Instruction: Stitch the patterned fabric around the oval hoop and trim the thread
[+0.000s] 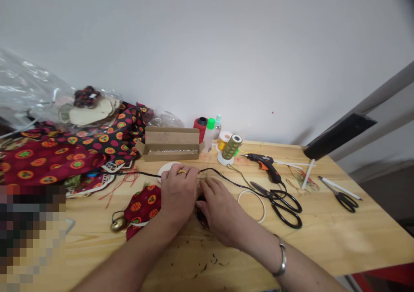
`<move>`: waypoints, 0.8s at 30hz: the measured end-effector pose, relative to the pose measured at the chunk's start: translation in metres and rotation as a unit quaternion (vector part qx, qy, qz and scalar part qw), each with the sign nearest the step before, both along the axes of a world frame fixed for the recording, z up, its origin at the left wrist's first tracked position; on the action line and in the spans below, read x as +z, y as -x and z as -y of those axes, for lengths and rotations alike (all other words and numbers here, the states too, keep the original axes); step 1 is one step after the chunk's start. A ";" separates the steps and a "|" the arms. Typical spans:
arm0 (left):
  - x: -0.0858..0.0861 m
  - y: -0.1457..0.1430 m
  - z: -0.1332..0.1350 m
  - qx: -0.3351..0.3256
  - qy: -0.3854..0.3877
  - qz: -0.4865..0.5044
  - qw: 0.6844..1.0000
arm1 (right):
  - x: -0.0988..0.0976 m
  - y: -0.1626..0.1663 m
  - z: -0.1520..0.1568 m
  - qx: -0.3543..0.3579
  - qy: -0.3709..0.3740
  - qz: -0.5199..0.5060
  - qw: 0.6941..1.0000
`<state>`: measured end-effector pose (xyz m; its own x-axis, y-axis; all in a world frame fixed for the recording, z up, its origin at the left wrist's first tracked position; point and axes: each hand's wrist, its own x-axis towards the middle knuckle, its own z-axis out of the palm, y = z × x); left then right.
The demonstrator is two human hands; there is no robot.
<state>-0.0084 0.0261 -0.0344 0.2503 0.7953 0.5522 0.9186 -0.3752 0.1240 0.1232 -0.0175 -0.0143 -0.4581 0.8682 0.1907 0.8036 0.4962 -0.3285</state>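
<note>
My left hand (177, 193), a ring on one finger, is closed with its fingers curled down near the tabletop. What it grips, if anything, is hidden. Close against it, my right hand (221, 210) has its fingers bent and thumb pressed in. Under that thumb is a dark, round-edged piece (201, 216), mostly covered by the hands. Left of my left hand lies a red patterned cloth piece (142, 205) with a brass bell (119, 224) at its edge. A white disc (166, 169) shows behind my left fingers.
Black-handled scissors (286, 208), a pale ring (251, 205) and a glue gun (265, 164) lie to the right. Behind stand an open cardboard box (171, 152), a green thread spool (232, 147) and bottles. Patterned fabric (58, 154) is heaped left. Smaller scissors (344, 199) lie far right.
</note>
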 end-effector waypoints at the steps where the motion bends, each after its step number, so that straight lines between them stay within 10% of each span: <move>1: 0.001 0.000 0.000 0.001 0.002 0.003 1.000 | -0.002 0.002 0.000 -0.001 -0.009 0.022 1.000; 12: 0.004 0.002 -0.003 0.001 0.053 0.038 0.998 | -0.006 0.008 -0.013 0.002 -0.008 0.047 0.999; 24: 0.006 0.005 -0.006 0.012 0.084 0.048 0.995 | 0.027 0.011 0.030 0.250 0.040 0.086 0.964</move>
<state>-0.0134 0.0325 -0.0288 0.1822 0.8837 0.4311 0.9084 -0.3191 0.2703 0.1123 -0.0479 0.0131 -0.8421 0.5391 0.0173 0.5160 0.8146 -0.2651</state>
